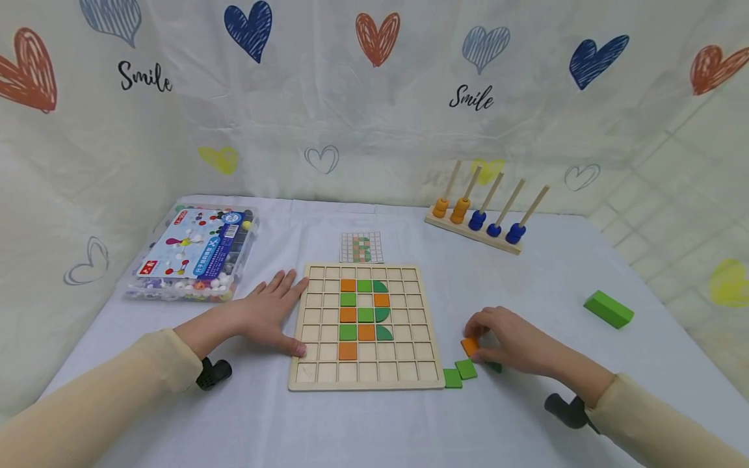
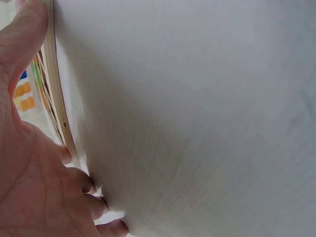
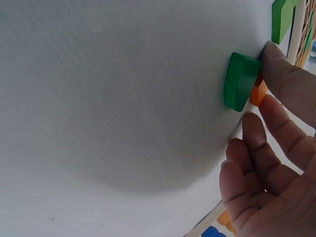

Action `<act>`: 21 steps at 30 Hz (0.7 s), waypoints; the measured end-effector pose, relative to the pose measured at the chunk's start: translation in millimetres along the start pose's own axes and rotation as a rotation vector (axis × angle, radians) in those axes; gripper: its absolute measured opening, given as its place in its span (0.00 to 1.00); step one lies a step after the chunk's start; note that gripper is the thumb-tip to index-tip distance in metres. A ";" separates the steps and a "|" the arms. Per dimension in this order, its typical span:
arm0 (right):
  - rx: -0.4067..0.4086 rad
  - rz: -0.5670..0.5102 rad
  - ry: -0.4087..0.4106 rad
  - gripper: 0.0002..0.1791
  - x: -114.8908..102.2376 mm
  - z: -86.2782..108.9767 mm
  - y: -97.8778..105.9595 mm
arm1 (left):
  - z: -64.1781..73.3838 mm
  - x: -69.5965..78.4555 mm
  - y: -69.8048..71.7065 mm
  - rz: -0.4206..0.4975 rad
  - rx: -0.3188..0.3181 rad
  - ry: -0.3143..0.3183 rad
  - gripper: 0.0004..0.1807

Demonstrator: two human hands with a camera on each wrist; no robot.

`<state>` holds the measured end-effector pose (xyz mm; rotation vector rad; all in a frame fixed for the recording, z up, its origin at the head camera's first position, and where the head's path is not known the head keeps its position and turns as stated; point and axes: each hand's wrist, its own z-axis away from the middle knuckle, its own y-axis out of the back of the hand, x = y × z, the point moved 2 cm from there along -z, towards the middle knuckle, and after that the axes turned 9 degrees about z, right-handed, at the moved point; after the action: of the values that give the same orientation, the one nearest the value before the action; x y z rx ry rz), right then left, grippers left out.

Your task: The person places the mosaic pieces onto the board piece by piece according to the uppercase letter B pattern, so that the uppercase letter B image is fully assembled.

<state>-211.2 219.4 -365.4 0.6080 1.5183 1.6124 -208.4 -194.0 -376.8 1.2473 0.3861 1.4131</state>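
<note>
Left of centre in the head view, my left hand (image 1: 270,312) lies with spread fingers along the left edge of a wooden grid board (image 1: 365,387), its thumb resting on the rim. Orange and green squares and dark green rounded pieces fill several cells in the board's middle. Right of the board, my right hand (image 1: 509,341) pinches an orange square tile (image 1: 469,346) between thumb and index finger, low over the cloth. Under that hand is a dark green rounded piece (image 3: 240,81), partly hidden in the head view. Two light green square tiles (image 1: 466,369) lie by the board's lower right corner.
A small printed pattern card (image 1: 376,247) lies behind the board. At the back left is a clear plastic box (image 1: 193,240) of coloured beads. A wooden bead-peg stand (image 1: 471,233) stands back right, and a green block (image 1: 608,309) lies far right.
</note>
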 end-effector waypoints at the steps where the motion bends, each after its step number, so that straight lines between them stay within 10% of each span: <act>1: -0.002 0.001 -0.004 0.15 0.1 -0.8 0.1 | 0.0 0.3 0.0 -0.001 -0.001 0.001 0.72; 21: -0.027 -0.016 0.058 0.16 -1.8 3.5 2.9 | -2.3 -2.5 -1.2 -0.003 0.002 0.006 0.72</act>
<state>-208.1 220.1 -361.7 0.5368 1.5371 1.6490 -210.3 -194.8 -379.7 1.2437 0.3935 1.4149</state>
